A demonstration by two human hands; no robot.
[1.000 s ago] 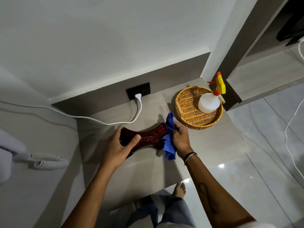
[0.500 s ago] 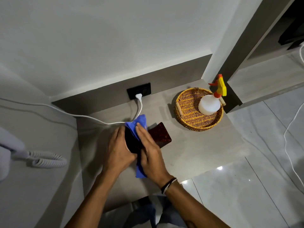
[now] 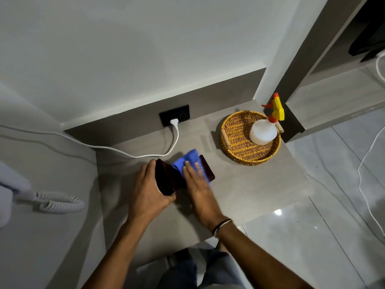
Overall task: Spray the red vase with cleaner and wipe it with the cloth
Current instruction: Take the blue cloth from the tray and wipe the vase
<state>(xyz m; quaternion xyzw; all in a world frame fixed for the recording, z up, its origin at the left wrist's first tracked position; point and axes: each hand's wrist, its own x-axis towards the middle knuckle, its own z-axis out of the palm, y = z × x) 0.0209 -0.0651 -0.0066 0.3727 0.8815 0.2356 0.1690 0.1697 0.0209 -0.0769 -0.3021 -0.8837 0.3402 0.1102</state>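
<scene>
Left hand [image 3: 151, 189] fingers wrap vase [image 3: 166, 180]; right hand [image 3: 198, 184] fingers flat, pressing cloth [image 3: 187, 160].

A grey desk [image 3: 239, 188] is carrying everything. Lying on its side near the middle is the red vase [image 3: 166, 180], with a blue cloth [image 3: 185, 160] draped over it. A round wicker tray [image 3: 237, 140] is sitting at the far right corner. A white cable [image 3: 145, 155] is trailing across the far left part.
</scene>
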